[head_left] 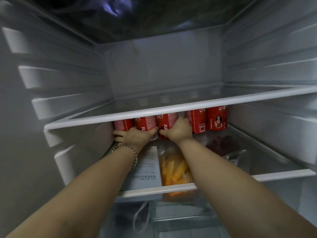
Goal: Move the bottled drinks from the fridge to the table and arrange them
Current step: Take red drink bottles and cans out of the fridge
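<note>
Left hand [135, 134] is wrapped round the second red bottle [145, 123] from the left, right hand [178, 128] round the third bottle [165, 121], both at the back of the fridge's middle shelf [283, 174]. Risk: tight row w/ low glass shelf [154, 111] above, so pulling two out could tip neighbours or snag caps. Red labels, white text, five standing upright; bagged orange food [176, 169] in front.

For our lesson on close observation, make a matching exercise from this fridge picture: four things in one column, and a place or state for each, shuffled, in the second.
Column 1
1. left hand
2. right hand
3. bag of orange pieces
4. top shelf

Column 2
A. lies on the lower shelf, between the forearms
B. bare glass, above the bottles
C. wears a bracelet at the wrist, grips a red bottle
D. grips the middle bottle of the row

Pairs: 1-C, 2-D, 3-A, 4-B
</note>
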